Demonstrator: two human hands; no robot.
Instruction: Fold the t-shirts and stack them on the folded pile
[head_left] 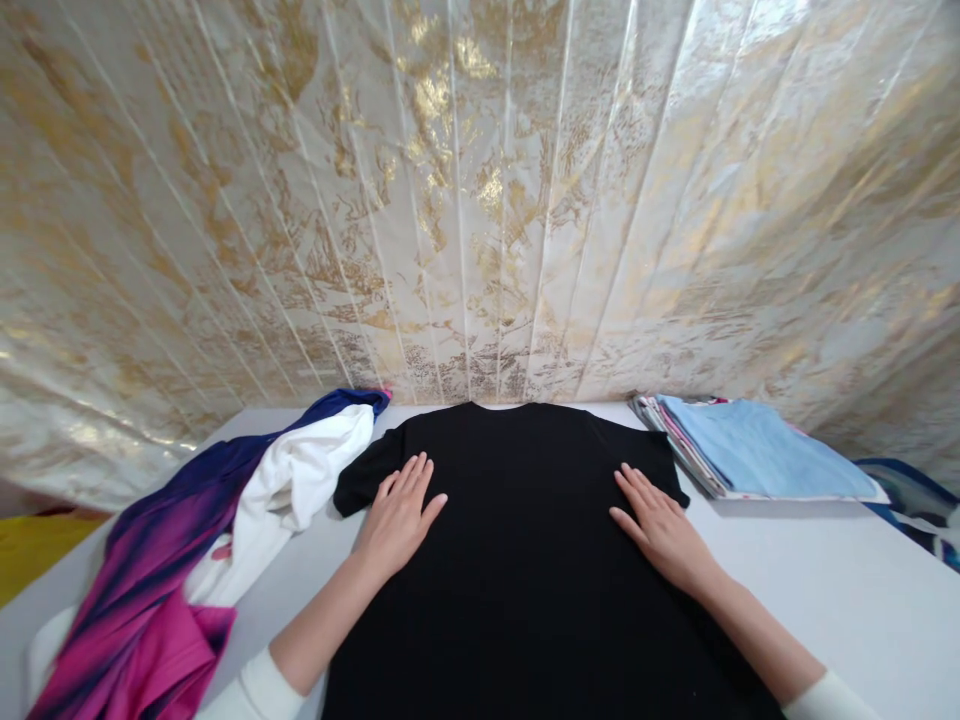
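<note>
Black T-shirt (517, 560), short-sleeved (flat, nearly smooth)

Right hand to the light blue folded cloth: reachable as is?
Probably yes: the right hand lies flat on the black shirt, and nothing visible stands between it and the light blue folded cloth.

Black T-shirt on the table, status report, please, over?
Left hand, right hand open, palms down on black T-shirt. Spread out, lower hem out of frame. Loose clothes left, folded clothes stack right, beside it.
</note>
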